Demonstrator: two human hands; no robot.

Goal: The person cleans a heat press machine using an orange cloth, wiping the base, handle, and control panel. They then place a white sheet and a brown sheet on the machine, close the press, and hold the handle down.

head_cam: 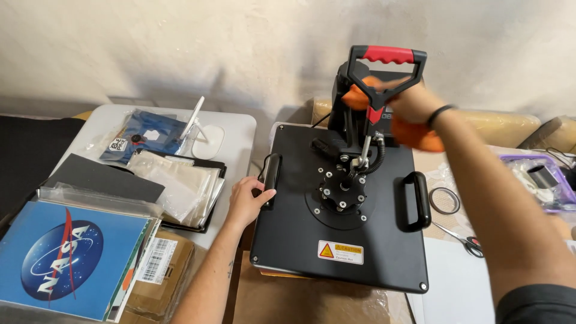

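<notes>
A black heat press (pixel 342 240) sits in front of me with its flat top plate closed. Its lever with a red grip (pixel 388 55) stands upright at the back. My left hand (pixel 246 201) curls its fingers on the plate's left side handle (pixel 271 171). My right hand (pixel 408 105) reaches behind the lever to the press's rear box and holds an orange cloth (pixel 420 137), which also shows at the fingertips. A matching black handle (pixel 417 201) on the plate's right side is untouched.
On the white table at left lie a blue folder with a round emblem (pixel 66 258), clear plastic sleeves (pixel 180 186), black sheets (pixel 102 177) and a cardboard box (pixel 162 270). To the right of the press are scissors (pixel 467 241), a black ring (pixel 444 200) and a purple-rimmed tray (pixel 543 180).
</notes>
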